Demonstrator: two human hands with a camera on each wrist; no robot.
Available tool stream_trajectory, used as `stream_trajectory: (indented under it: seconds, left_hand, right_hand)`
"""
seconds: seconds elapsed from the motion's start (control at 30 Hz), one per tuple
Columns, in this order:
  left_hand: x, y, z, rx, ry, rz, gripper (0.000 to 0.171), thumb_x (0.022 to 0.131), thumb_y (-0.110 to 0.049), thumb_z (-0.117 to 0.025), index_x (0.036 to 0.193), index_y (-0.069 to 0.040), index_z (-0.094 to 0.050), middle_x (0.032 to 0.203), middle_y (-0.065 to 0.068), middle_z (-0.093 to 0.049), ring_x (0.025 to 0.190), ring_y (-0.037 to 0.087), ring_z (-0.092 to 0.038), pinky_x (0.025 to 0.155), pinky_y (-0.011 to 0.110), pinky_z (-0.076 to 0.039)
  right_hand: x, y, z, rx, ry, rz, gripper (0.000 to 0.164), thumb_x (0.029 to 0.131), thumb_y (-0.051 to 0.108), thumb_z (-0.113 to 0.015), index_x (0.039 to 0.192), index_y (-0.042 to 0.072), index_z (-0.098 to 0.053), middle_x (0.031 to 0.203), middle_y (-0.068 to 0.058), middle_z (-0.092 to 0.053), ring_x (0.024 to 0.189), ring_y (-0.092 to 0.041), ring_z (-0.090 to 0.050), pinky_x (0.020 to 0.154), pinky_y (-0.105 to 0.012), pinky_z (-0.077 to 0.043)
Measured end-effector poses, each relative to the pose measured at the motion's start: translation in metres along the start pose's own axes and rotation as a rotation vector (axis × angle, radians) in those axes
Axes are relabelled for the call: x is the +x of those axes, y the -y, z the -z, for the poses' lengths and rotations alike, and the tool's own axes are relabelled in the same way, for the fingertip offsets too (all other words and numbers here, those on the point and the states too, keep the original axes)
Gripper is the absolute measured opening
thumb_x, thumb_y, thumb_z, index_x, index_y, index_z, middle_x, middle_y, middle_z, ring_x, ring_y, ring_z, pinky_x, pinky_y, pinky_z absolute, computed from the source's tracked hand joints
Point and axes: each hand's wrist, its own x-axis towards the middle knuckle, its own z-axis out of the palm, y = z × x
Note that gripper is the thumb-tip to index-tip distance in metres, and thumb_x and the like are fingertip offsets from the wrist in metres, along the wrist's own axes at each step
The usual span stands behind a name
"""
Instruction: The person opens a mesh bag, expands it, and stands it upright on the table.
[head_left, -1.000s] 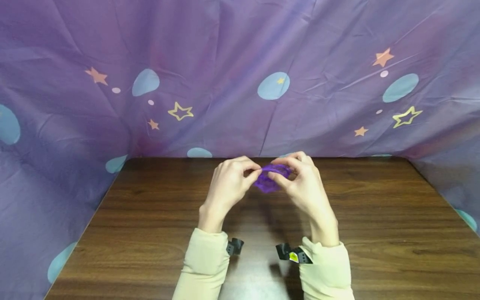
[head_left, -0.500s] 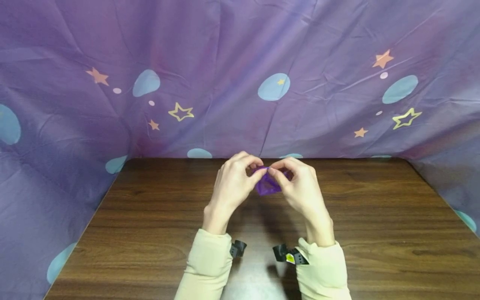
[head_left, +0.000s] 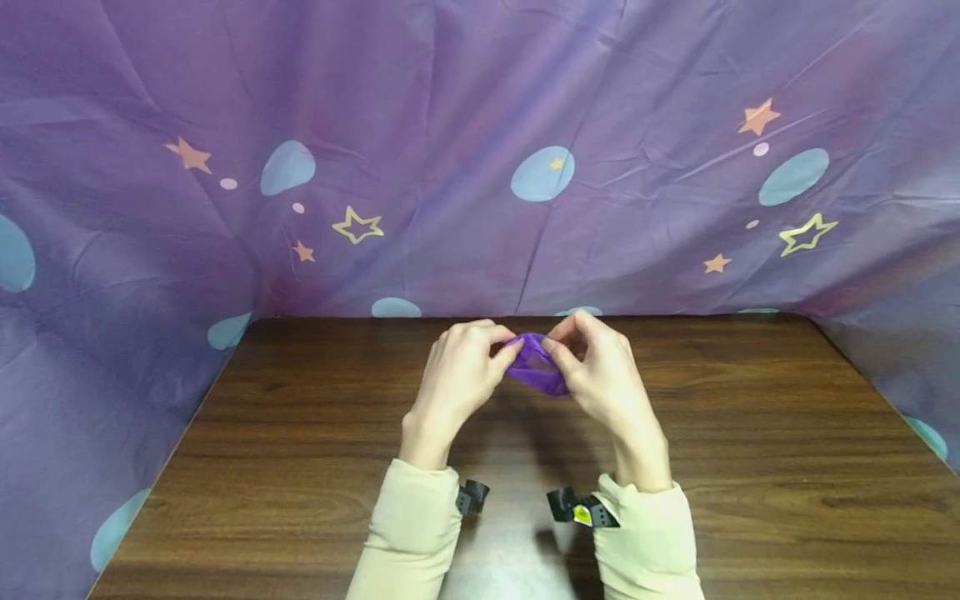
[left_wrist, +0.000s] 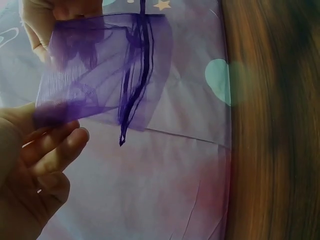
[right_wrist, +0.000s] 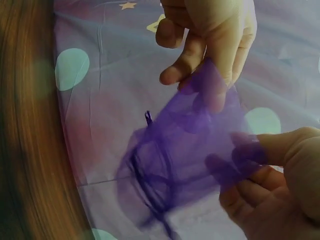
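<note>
A sheer purple organza drawstring pouch (head_left: pixel 542 381) hangs between both hands above the table. My left hand (head_left: pixel 459 367) pinches one corner of it between thumb and fingers. At the other side my right hand (head_left: pixel 606 371) pinches its cloth; in the right wrist view, some fingers (right_wrist: pixel 245 150) of this hand show through the sheer fabric. Dark drawstring cords (left_wrist: pixel 139 75) run across the pouch near its far end in the left wrist view, with a short loop sticking out. Nothing solid shows inside it.
Below the hands lies a brown wood-grain table (head_left: pixel 300 433). A purple cloth backdrop (head_left: pixel 450 167) with stars and blue ovals rises behind its back edge and along the sides. Wrist cameras (head_left: pixel 474 497) are strapped at both sleeves.
My hands come close together at the pouch's upper edge, then part slightly again. The pouch shifts and spreads between them, and both hands keep hold of it.
</note>
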Motion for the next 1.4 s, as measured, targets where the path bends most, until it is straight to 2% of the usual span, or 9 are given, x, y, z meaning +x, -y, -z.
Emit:
stream_trajectory:
  seconds: [0.17, 0.3, 0.6, 0.77, 0.87, 0.97, 1.1, 1.27, 1.4]
  left_hand:
    - [0.0, 0.0, 0.0, 0.015, -0.01, -0.027, 0.008, 0.09, -0.023, -0.073, 0.087, -0.017, -0.077, 0.08, -0.007, -0.068, 0.071, 0.015, -0.065, 0.063, 0.034, -0.05]
    - [0.0, 0.0, -0.001, 0.017, -0.015, -0.042, 0.005, 0.086, -0.021, -0.076, 0.084, -0.017, -0.076, 0.079, -0.008, -0.067, 0.069, 0.014, -0.063, 0.063, 0.033, -0.049]
    - [0.0, 0.0, -0.001, -0.067, -0.017, 0.023, 0.016, 0.082, -0.023, -0.08, 0.082, -0.014, -0.067, 0.073, -0.006, -0.059, 0.063, 0.011, -0.055, 0.059, 0.029, -0.045]
    - [-0.001, 0.006, 0.002, -0.103, 0.095, 0.067, 0.02, 0.087, -0.033, -0.074, 0.09, -0.015, -0.066, 0.076, -0.006, -0.061, 0.067, 0.01, -0.056, 0.061, 0.027, -0.046]
    - [-0.001, 0.01, 0.005, -0.117, 0.137, 0.026, 0.015, 0.095, -0.027, -0.066, 0.095, -0.014, -0.073, 0.087, -0.004, -0.069, 0.079, 0.011, -0.064, 0.073, 0.028, -0.05]
    - [0.0, 0.011, 0.006, -0.11, 0.126, -0.036, 0.015, 0.097, -0.019, -0.062, 0.098, -0.011, -0.075, 0.095, -0.001, -0.072, 0.088, 0.013, -0.067, 0.081, 0.029, -0.051]
    - [0.0, 0.009, 0.007, -0.09, 0.093, -0.07, 0.013, 0.096, -0.018, -0.064, 0.093, -0.012, -0.076, 0.09, -0.002, -0.073, 0.081, 0.012, -0.067, 0.076, 0.029, -0.052]
    - [0.0, 0.008, 0.006, -0.069, 0.062, -0.091, 0.013, 0.095, -0.018, -0.066, 0.09, -0.013, -0.076, 0.086, -0.004, -0.072, 0.076, 0.011, -0.067, 0.071, 0.029, -0.051]
    - [0.0, 0.008, 0.006, -0.058, 0.038, -0.1, 0.011, 0.093, -0.019, -0.068, 0.088, -0.014, -0.076, 0.083, -0.005, -0.071, 0.074, 0.011, -0.066, 0.069, 0.029, -0.051]
  right_hand:
    - [0.0, 0.001, -0.002, -0.016, 0.051, 0.113, 0.019, 0.08, 0.006, -0.08, 0.093, 0.008, -0.067, 0.083, -0.002, -0.063, 0.07, -0.015, -0.055, 0.062, -0.03, -0.044]
    - [0.001, 0.002, -0.004, -0.041, 0.055, 0.161, 0.009, 0.084, 0.009, -0.078, 0.085, 0.01, -0.069, 0.081, 0.002, -0.064, 0.068, -0.012, -0.053, 0.062, -0.029, -0.042]
    - [-0.001, 0.003, -0.004, -0.033, 0.046, 0.111, 0.01, 0.086, 0.005, -0.073, 0.081, 0.01, -0.066, 0.07, 0.003, -0.058, 0.056, -0.011, -0.048, 0.052, -0.028, -0.04]
    - [-0.001, 0.001, -0.002, -0.04, 0.012, 0.067, 0.013, 0.085, 0.003, -0.074, 0.08, 0.011, -0.064, 0.071, 0.002, -0.057, 0.054, -0.013, -0.048, 0.05, -0.028, -0.039]
    - [-0.001, 0.0, -0.001, -0.046, -0.009, 0.048, 0.015, 0.084, 0.002, -0.075, 0.08, 0.01, -0.063, 0.074, 0.0, -0.061, 0.057, -0.014, -0.051, 0.053, -0.029, -0.042]
    - [-0.001, -0.001, -0.001, -0.037, -0.012, 0.035, 0.014, 0.084, 0.001, -0.074, 0.081, 0.008, -0.062, 0.079, -0.003, -0.064, 0.062, -0.015, -0.057, 0.058, -0.03, -0.047]
    - [-0.001, -0.002, -0.001, -0.019, 0.003, 0.037, 0.014, 0.082, 0.001, -0.076, 0.087, 0.007, -0.064, 0.08, -0.003, -0.064, 0.064, -0.015, -0.058, 0.059, -0.029, -0.048]
    - [0.0, -0.002, -0.003, -0.021, 0.027, 0.098, 0.022, 0.078, 0.007, -0.082, 0.094, 0.007, -0.068, 0.082, -0.001, -0.063, 0.066, -0.013, -0.054, 0.059, -0.027, -0.045]
    - [0.001, -0.001, -0.004, -0.033, 0.015, 0.139, 0.015, 0.079, 0.01, -0.082, 0.089, 0.009, -0.071, 0.083, 0.002, -0.064, 0.067, -0.011, -0.052, 0.06, -0.026, -0.042]
